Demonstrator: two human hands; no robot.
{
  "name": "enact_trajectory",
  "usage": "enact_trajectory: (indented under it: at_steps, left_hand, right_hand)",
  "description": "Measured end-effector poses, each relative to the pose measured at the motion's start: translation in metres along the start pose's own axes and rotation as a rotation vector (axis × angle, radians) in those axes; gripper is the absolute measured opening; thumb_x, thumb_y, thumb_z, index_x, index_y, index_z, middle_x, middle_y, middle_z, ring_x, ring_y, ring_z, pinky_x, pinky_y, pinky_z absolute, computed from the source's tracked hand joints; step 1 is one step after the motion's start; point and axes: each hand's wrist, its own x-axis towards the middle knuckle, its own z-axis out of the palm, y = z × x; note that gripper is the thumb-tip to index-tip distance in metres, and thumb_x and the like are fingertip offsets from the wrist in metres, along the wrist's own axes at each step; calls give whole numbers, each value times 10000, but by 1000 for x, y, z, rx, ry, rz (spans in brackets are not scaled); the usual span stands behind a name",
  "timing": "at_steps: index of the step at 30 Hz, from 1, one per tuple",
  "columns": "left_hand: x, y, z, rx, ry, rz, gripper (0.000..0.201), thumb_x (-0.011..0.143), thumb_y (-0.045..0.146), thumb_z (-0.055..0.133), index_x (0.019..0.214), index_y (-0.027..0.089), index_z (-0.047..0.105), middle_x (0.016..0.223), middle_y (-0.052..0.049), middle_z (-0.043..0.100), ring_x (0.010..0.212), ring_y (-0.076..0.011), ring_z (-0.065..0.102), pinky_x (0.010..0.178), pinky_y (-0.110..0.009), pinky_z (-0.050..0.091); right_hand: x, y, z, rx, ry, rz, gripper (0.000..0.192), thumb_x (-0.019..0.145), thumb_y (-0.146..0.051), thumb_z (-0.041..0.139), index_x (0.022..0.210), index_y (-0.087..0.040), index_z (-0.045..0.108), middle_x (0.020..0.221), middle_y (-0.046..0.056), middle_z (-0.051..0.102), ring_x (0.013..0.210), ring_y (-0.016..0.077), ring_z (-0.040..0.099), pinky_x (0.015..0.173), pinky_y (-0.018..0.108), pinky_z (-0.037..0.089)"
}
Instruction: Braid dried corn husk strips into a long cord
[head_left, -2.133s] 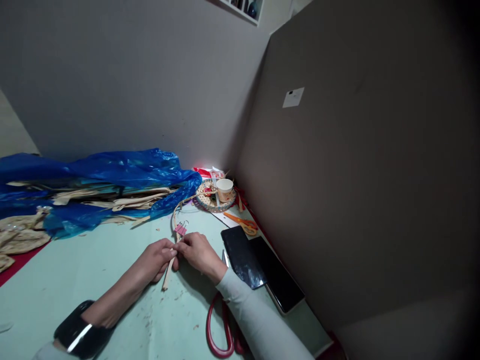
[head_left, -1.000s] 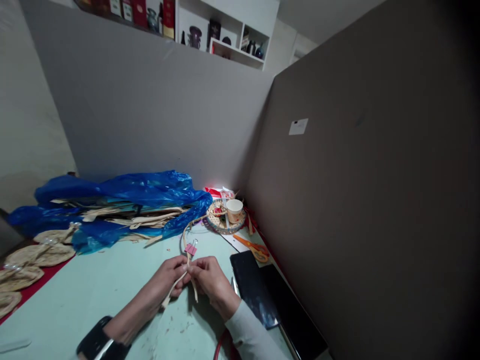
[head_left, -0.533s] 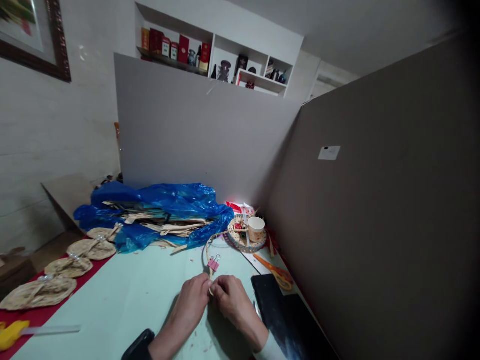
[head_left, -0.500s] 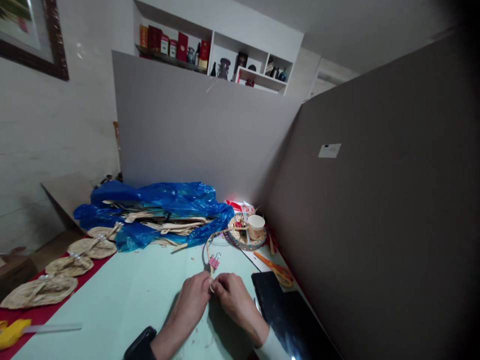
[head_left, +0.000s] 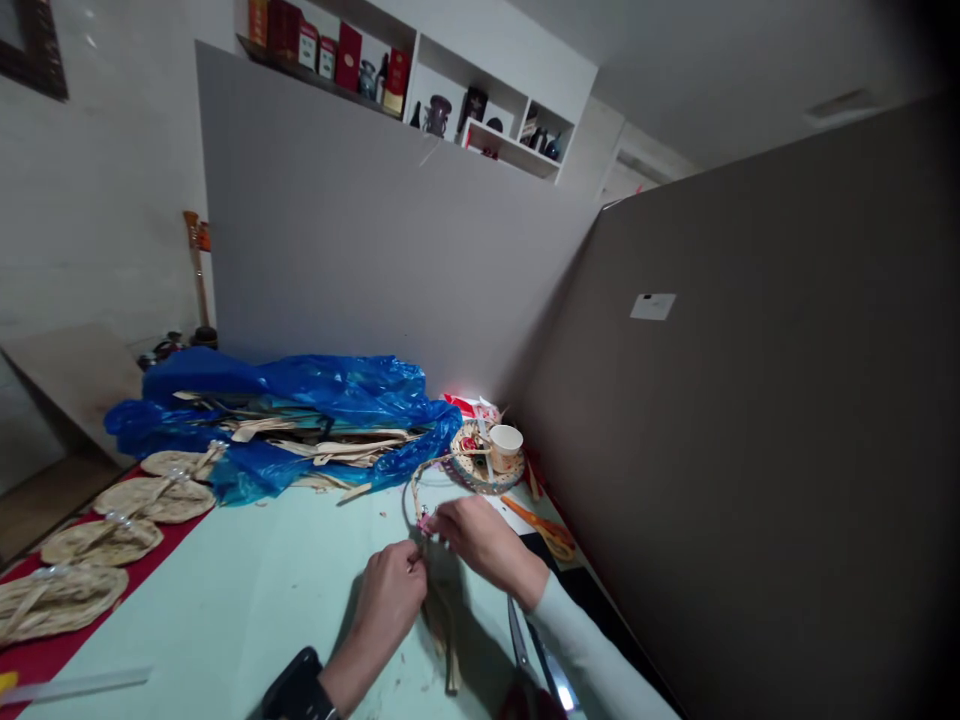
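My left hand [head_left: 392, 593] pinches a tan straw strip [head_left: 442, 625] on the pale green table [head_left: 225, 600]; the strip's loose ends trail toward me. My right hand [head_left: 480, 535] reaches just past it, with its fingertips on the pink binder clip [head_left: 425, 520] clamped on the same strip. Beyond the clip the strip curves up in a loop [head_left: 414, 480] toward the back. A black band sits on my left wrist [head_left: 298, 688].
A blue plastic bag [head_left: 292, 405] with straw strips lies behind. A paper cup [head_left: 505, 446] stands on a woven round mat [head_left: 471, 466]. Orange scissors [head_left: 541, 527] and a dark tablet lie right. Woven fan shapes [head_left: 112, 520] rest on red cloth at left. Grey partitions enclose the back and right.
My right hand has left the pinch point and moved forward onto the pink clip. My left hand keeps its hold on the strip. The camera has tilted up and turned a little.
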Motion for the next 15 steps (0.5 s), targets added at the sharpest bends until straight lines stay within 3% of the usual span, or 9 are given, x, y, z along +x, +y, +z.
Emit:
enact_trajectory:
  at_steps: [4, 8, 12, 15]
  left_hand:
    - [-1, 0, 2, -34, -15, -6, 258, 938, 97, 489, 892, 155, 737, 915, -114, 803, 923, -222, 743, 722, -289, 456]
    - [0, -1, 4, -42, -17, -20, 301, 932, 96, 460, 956, 155, 754, 1018, -157, 809, 1000, -256, 740, 720, -286, 427]
    - [-1, 0, 5, -30, -23, -35, 303, 920, 75, 460, 926, 177, 746, 1023, -126, 809, 1009, -245, 731, 731, -270, 420]
    - [-1, 1, 7, -25, -23, -36, 315, 928, 75, 444, 854, 182, 731, 944, -109, 807, 936, -234, 733, 706, -266, 408]
  right_hand:
    - [61, -27, -3, -111, 79, -147, 197, 934, -114, 539, 928, -181, 723, 911, 67, 724, 836, 170, 622, 688, 248, 375]
    - [118, -47, 11, -232, 160, -228, 231, 967, -120, 479, 1022, -177, 696, 1034, 103, 693, 997, 222, 582, 763, 290, 410]
    - [152, -35, 19, -337, 240, -211, 227, 954, -109, 464, 1062, -116, 663, 1066, 167, 654, 1080, 297, 521, 861, 394, 399]
    - [165, -18, 21, -375, 242, -219, 209, 940, -103, 473, 991, -113, 676, 1010, 168, 660, 1046, 300, 528, 874, 420, 380]
